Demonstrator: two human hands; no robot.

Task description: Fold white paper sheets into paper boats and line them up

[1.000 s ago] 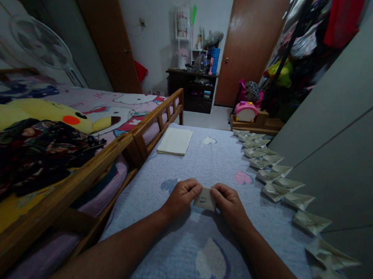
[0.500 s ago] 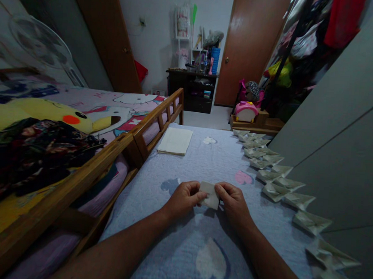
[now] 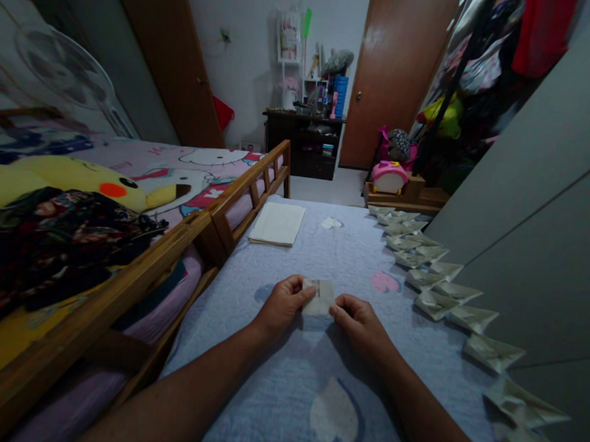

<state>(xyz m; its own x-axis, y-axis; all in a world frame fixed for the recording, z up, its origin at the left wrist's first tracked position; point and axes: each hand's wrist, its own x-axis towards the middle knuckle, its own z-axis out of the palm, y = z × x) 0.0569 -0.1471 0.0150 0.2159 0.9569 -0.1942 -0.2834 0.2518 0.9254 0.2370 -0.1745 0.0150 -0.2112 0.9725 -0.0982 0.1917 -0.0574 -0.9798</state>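
Note:
A small folded square of off-white paper (image 3: 323, 301) is held just above the bed between my two hands. My left hand (image 3: 286, 304) pinches its left side, the thumb lying across the front. My right hand (image 3: 358, 318) is closed at the lower right corner, thumb and fingertips gripping the edge. Beyond them, a stack of flat paper sheets (image 3: 278, 224) lies on the bed by the wooden rail. Several folded paper boats (image 3: 439, 303) stand in a row along the bed's right side.
The bed's blue-grey quilt (image 3: 248, 350) has heart shapes on it. A wooden bed rail (image 3: 195, 232) runs along the left, with a yellow plush toy (image 3: 74, 176) and dark patterned cloth (image 3: 56, 241) behind it. A pale cabinet (image 3: 537, 214) borders the right side.
Both hands have shifted slightly left with the folded paper, which has turned more upright. My right hand's grip has moved from the paper's upper right to its lower right corner.

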